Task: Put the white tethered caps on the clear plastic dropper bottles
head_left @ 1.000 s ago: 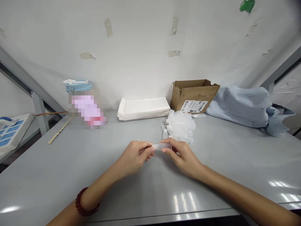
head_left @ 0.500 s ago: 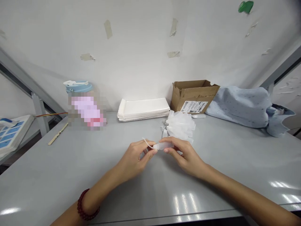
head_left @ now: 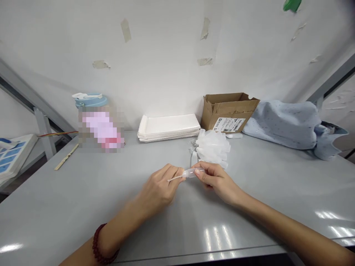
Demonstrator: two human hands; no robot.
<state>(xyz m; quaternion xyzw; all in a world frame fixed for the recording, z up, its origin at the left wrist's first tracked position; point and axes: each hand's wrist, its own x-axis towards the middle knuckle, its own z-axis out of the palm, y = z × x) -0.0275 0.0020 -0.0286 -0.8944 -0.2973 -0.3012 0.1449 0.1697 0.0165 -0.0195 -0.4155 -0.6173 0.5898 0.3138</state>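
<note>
Good handling here seems to call for the right hand (head_left: 217,181), its grip clamped on the body of the small bottle (head_left: 192,172), to press lightly, and for the left hand (head_left: 162,183), curled against the narrow end with its fingertips too hidden to tell whether they pinch, to work in line with it. The bottle is over the surface (head_left: 166,229), midway between its left and right edges. It looks frosted, whitish and translucent, lies nearly level, and has a thin pale tail (head_left: 175,178) crossing the left fingers.
</note>
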